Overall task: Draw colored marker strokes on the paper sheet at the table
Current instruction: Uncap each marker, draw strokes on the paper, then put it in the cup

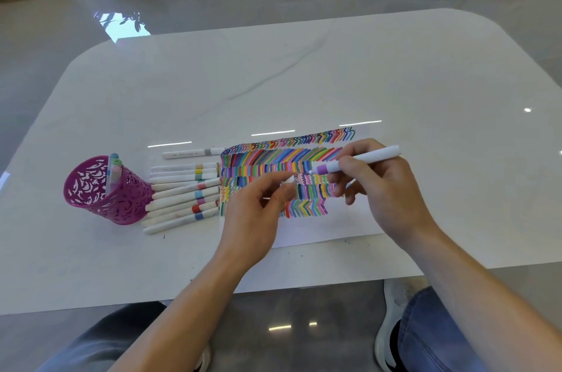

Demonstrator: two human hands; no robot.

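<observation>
We have the white paper sheet (pixel 307 233) lying flat near the 6 o'clock edge of the white marble-look table (pixel 334 67), its far part packed with rows of coloured strokes. Only a bare strip is left at 6 o'clock.

Our right hand (pixel 386 189) pinches the white plastic marker with a purple band (pixel 369 158) low on its barrel. The tip points toward 9 o'clock, over or on the middle rows, but we cannot tell whether it touches.

Our left hand (pixel 255 216) sits on the sheet at 7 o'clock, its fingers curled on what looks like a small white cap (pixel 294 179).

We judge the marker light, stiff and smooth, so a grip near the band gives the most control. The thin sheet will slide unless it is pinned.

At 9 o'clock of the sheet lie a row of white capped markers (pixel 185 192) and a magenta perforated pen cup (pixel 103 189).
</observation>
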